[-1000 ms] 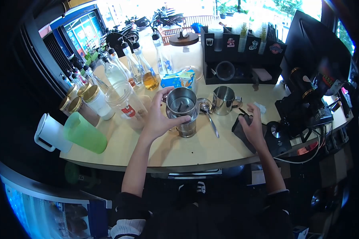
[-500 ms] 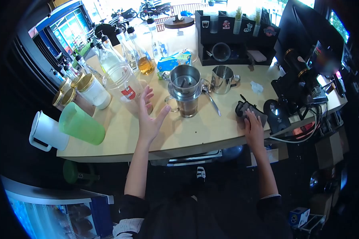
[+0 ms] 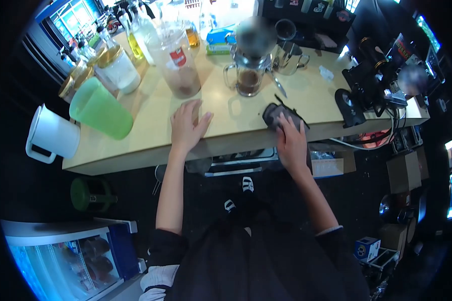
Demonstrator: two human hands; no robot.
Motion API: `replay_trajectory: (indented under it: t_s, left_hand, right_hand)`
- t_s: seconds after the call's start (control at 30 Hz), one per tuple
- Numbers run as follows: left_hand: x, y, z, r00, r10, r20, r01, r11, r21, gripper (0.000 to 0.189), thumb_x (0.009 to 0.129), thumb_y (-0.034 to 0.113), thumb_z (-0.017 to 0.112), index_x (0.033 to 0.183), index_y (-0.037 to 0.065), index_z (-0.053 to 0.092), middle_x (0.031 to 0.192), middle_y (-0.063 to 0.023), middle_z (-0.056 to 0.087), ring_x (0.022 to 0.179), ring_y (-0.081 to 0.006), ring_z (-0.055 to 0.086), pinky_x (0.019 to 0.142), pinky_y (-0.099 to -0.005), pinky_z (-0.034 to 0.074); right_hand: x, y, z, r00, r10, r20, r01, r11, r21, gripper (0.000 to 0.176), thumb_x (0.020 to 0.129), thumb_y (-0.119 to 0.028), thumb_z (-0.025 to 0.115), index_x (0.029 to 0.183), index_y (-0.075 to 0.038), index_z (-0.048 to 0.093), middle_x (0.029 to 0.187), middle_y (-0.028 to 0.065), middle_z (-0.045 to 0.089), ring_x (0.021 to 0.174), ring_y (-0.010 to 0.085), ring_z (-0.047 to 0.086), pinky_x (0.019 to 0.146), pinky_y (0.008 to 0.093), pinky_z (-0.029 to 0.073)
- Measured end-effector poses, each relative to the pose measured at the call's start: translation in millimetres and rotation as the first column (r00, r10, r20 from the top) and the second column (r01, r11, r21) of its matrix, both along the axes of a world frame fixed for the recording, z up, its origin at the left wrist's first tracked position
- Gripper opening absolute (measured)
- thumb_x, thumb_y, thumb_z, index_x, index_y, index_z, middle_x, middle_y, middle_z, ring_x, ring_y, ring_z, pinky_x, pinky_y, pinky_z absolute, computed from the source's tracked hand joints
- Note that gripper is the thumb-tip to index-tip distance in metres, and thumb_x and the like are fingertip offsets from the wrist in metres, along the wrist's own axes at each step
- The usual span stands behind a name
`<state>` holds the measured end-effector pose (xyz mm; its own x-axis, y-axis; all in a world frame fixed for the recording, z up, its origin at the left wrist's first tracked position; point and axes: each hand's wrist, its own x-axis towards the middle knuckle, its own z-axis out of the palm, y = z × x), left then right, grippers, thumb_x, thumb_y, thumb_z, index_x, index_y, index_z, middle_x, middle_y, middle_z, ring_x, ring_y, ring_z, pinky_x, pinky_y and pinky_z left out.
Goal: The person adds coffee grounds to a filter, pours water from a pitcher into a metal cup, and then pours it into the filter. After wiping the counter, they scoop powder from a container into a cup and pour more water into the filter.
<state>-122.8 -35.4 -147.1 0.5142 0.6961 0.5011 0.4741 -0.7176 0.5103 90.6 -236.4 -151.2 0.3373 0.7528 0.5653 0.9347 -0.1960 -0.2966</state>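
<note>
My right hand [image 3: 292,143] presses on a dark grey cloth [image 3: 272,115] near the table's front edge, its fingers bent over the fabric. My left hand [image 3: 188,124] is at the front of the tabletop with the fingers spread, holding nothing. Just beyond it stands a tall clear plastic jug [image 3: 178,67] with a red label and some brownish content low down. A glass mug [image 3: 248,83] of brown liquid stands behind the cloth. On top of that mug sits a metal drip filter [image 3: 256,40], blurred here. Close by are a steel pitcher [image 3: 288,60] and a spoon handle [image 3: 278,85].
A green pitcher [image 3: 100,108] and a white pitcher [image 3: 55,133] stand at the left table end. Gold-lidded jars [image 3: 120,70] and bottles [image 3: 135,37] line the left back. Rightward are a black pad [image 3: 350,108], a coffee machine [image 3: 379,85] and hanging cables [image 3: 386,138].
The view has tilted down, so the table appears higher. My right hand has slid the cloth leftward, away from the black pad. My left hand has come down toward the front of the table.
</note>
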Motion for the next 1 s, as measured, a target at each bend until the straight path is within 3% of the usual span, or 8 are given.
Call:
replay_trajectory:
  t_s: [0.1, 0.3, 0.4, 0.53, 0.63, 0.7, 0.83, 1.0]
  left_hand:
    - [-0.4, 0.5, -4.1, 0.999, 0.025, -0.02, -0.024, 0.999, 0.046, 0.044, 0.084, 0.036, 0.064, 0.116, 0.006, 0.059, 0.116, -0.0116, 0.06, 0.111, -0.0299, 0.054, 0.099, -0.0416, 0.033]
    - [-7.1, 2.4, -5.5, 0.999, 0.011, -0.034, -0.008, 0.997, 0.078, 0.042, 0.085, 0.036, 0.062, 0.117, 0.007, 0.058, 0.117, -0.0109, 0.059, 0.112, -0.0289, 0.053, 0.1, -0.0417, 0.033]
    - [-12.5, 2.4, -4.4, 0.999, 0.015, -0.039, -0.013, 0.998, 0.061, 0.041, 0.086, 0.034, 0.062, 0.117, 0.007, 0.058, 0.117, -0.0106, 0.059, 0.113, -0.0283, 0.052, 0.101, -0.0415, 0.032]
    - [-17.9, -0.6, -2.5, 1.0, 0.011, -0.026, -0.01, 0.998, 0.056, 0.04, 0.086, 0.034, 0.061, 0.116, 0.008, 0.059, 0.118, -0.0098, 0.059, 0.113, -0.0279, 0.052, 0.101, -0.0412, 0.032]
    - [-15.8, -0.1, -3.8, 0.999, 0.037, 0.01, -0.037, 0.998, 0.045, 0.035, 0.087, 0.031, 0.06, 0.114, 0.01, 0.06, 0.116, -0.0078, 0.061, 0.113, -0.0274, 0.053, 0.101, -0.041, 0.033]
    - [-15.4, 1.9, -3.2, 0.998, 0.051, 0.044, -0.05, 0.999, -0.012, 0.033, 0.087, 0.028, 0.06, 0.114, 0.01, 0.06, 0.115, -0.0076, 0.062, 0.112, -0.0273, 0.054, 0.1, -0.0407, 0.034]
    - [-14.1, 2.9, -3.5, 0.994, 0.08, 0.069, -0.077, 0.996, -0.047, 0.028, 0.088, 0.022, 0.058, 0.114, 0.01, 0.06, 0.112, -0.0069, 0.064, 0.11, -0.0272, 0.056, 0.098, -0.0404, 0.035]
    - [-15.4, 1.7, -2.8, 0.996, 0.035, 0.081, -0.035, 0.999, -0.001, 0.028, 0.088, 0.02, 0.057, 0.114, 0.01, 0.06, 0.112, -0.0084, 0.063, 0.109, -0.0288, 0.055, 0.097, -0.041, 0.037]
  right_hand:
    - [-11.6, 29.2, -4.9, 0.99, 0.075, -0.119, -0.075, 0.997, 0.0, 0.032, 0.092, -0.018, 0.052, 0.119, -0.002, 0.057, 0.127, 0.0153, 0.058, 0.121, 0.0358, 0.052, 0.107, 0.0494, 0.032]
    - [-50.3, 72.8, -5.4, 0.965, 0.263, 0.004, -0.261, 0.959, -0.11, 0.042, 0.093, -0.023, 0.053, 0.131, -0.006, 0.05, 0.139, 0.0132, 0.048, 0.13, 0.0352, 0.043, 0.11, 0.0485, 0.029]
    - [-34.0, 60.1, 0.7, 0.926, 0.375, -0.041, -0.377, 0.918, -0.128, 0.046, 0.092, -0.025, 0.054, 0.134, -0.008, 0.048, 0.143, 0.0116, 0.044, 0.133, 0.0336, 0.039, 0.11, 0.0484, 0.028]
    - [10.4, 34.0, 1.2, 0.967, 0.253, 0.004, -0.25, 0.957, -0.145, 0.05, 0.092, -0.032, 0.054, 0.135, -0.007, 0.048, 0.141, 0.0118, 0.046, 0.133, 0.0327, 0.038, 0.111, 0.0479, 0.026]
    - [9.4, 40.5, -5.4, 0.994, 0.076, -0.083, -0.088, 0.984, -0.154, 0.048, 0.091, -0.029, 0.054, 0.133, -0.007, 0.049, 0.141, 0.0122, 0.046, 0.133, 0.0337, 0.038, 0.109, 0.0515, 0.027]
    - [-20.1, 62.2, -7.2, 0.997, 0.069, -0.037, -0.074, 0.986, -0.148, 0.045, 0.09, -0.026, 0.053, 0.131, -0.007, 0.051, 0.14, 0.0128, 0.047, 0.131, 0.0359, 0.039, 0.107, 0.0547, 0.027]
    - [-84.0, 100.5, -7.5, 0.953, 0.304, -0.016, -0.304, 0.95, -0.072, 0.045, 0.09, -0.027, 0.052, 0.129, -0.004, 0.051, 0.139, 0.0128, 0.047, 0.129, 0.037, 0.041, 0.108, 0.0533, 0.027]
    - [-53.2, 76.1, -1.2, 0.877, 0.48, 0.021, -0.479, 0.877, -0.051, 0.042, 0.087, -0.022, 0.058, 0.125, -0.006, 0.053, 0.138, 0.0112, 0.049, 0.128, 0.0333, 0.044, 0.108, 0.0494, 0.031]
